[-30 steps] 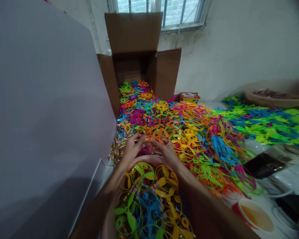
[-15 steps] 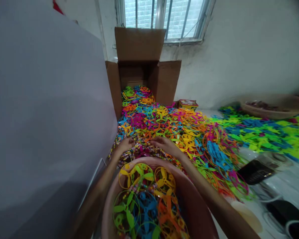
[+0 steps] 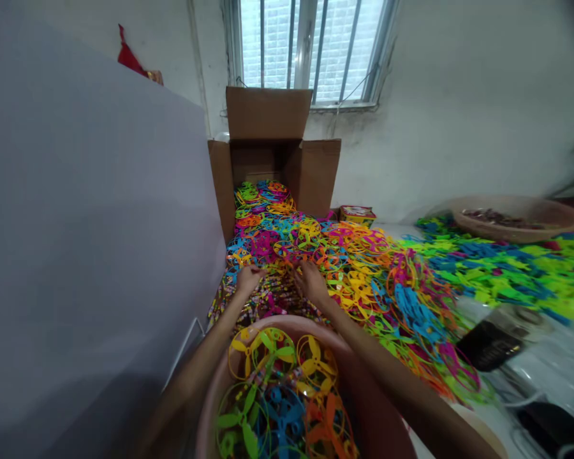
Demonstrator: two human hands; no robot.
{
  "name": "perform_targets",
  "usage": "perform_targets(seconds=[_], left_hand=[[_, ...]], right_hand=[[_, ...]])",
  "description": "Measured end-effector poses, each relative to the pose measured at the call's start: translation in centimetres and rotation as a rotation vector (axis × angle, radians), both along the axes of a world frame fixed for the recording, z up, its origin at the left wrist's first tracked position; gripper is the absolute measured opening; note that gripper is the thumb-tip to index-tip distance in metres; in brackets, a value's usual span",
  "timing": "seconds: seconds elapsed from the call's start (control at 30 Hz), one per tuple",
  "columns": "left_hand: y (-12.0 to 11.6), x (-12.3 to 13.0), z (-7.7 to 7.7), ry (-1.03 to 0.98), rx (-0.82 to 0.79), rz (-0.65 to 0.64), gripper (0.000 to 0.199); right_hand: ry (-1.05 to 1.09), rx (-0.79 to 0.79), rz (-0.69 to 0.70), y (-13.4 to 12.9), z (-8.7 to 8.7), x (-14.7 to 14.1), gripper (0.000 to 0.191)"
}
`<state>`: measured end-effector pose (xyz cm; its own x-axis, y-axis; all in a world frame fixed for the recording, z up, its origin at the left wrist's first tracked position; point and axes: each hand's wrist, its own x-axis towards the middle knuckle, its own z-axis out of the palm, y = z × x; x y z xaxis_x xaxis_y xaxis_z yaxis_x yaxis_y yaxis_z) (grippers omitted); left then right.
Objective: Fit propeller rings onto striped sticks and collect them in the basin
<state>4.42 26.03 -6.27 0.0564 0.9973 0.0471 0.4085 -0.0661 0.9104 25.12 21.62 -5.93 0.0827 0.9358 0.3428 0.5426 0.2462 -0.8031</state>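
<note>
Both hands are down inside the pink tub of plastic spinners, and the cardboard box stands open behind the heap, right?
No: the head view shows the left hand and right hand beyond the rim of the pink tub, not inside it, working at the heap of plastic spinners. The cardboard box does stand open behind the heap.
</note>
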Motion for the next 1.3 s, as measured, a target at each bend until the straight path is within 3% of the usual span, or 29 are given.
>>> perform_targets(seconds=[0.1, 0.27, 0.5, 0.83, 1.03, 1.13, 1.3], left_hand=[[-1.7, 0.5, 1.1, -0.237, -0.012, 0.008, 0.035], [-4.8, 1.6, 2.6, -0.551, -0.012, -0.033, 0.037], [-7.1, 1.7, 2.7, -0.765, 0.043, -0.071, 0.035], [-7.9, 2.2, 3.0, -0.721, 0.236, -0.007, 0.035], [-8.2, 2.1, 2.9, -0.667, 0.318, 0.027, 0.031], [-8.5, 2.3, 2.9, -0.625, 0.273, -0.061, 0.031], [-9.2, 2.6, 3.1, -0.473, 0.215, -0.254, 0.026]], right_hand=[[0.330, -0.010, -0.026, -0.7, 0.6, -0.7, 0.029], [0.766, -0.115, 0.085, -3.4, 1.1, -2.8, 0.042], [1.018, -0.234, 0.197, -6.8, 0.7, -3.9, 0.033], [0.834, -0.516, 0.447, -8.5, 0.3, -5.1, 0.028], [0.922, -0.310, 0.232, -7.2, 0.6, -3.8, 0.028], [1.065, -0.179, 0.120, -6.5, 0.9, -2.8, 0.027], [1.179, -0.127, 0.104, -6.1, 0.8, -1.9, 0.030]])
